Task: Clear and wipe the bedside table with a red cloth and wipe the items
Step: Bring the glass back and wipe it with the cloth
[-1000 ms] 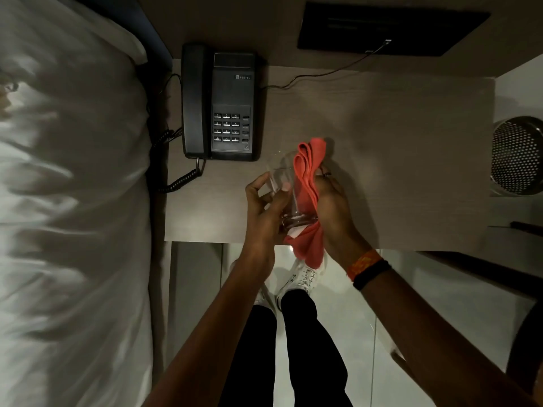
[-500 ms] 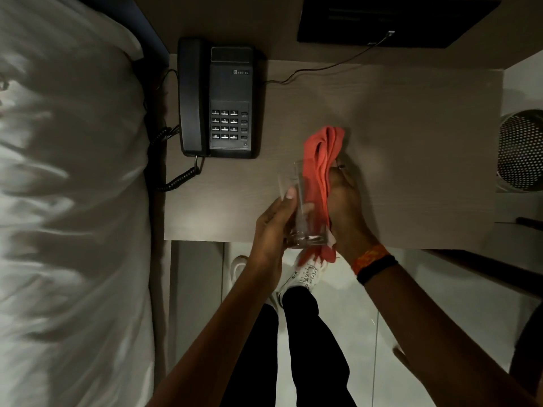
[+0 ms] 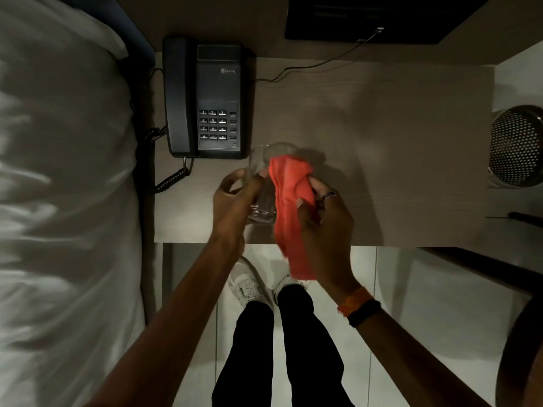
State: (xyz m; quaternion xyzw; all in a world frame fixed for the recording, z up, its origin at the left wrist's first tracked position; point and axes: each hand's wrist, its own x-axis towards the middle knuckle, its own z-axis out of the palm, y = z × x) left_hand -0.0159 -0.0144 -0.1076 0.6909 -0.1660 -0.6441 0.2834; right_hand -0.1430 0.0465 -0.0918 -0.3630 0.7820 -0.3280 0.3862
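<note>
Over the front part of the wooden bedside table [image 3: 396, 142] I hold a clear drinking glass [image 3: 261, 212] in my left hand [image 3: 235, 198], fingers wrapped around its side. My right hand [image 3: 326, 218] grips a red cloth [image 3: 289, 201] and presses it against the glass's right side and rim. The cloth's lower end hangs past the table's front edge. The glass is tilted, with its rim pointing away from me.
A black desk phone [image 3: 205, 98] sits at the table's back left, its coiled cord [image 3: 172, 180] trailing off the left edge. A white bed [image 3: 64, 186] lies to the left. A perforated metal bin [image 3: 517, 145] stands to the right. A dark panel [image 3: 382, 16] is on the wall.
The cloth has shifted from the glass's side up over its rim, and my right hand has turned so the fingers show. Both hands have moved slightly left and farther onto the table.
</note>
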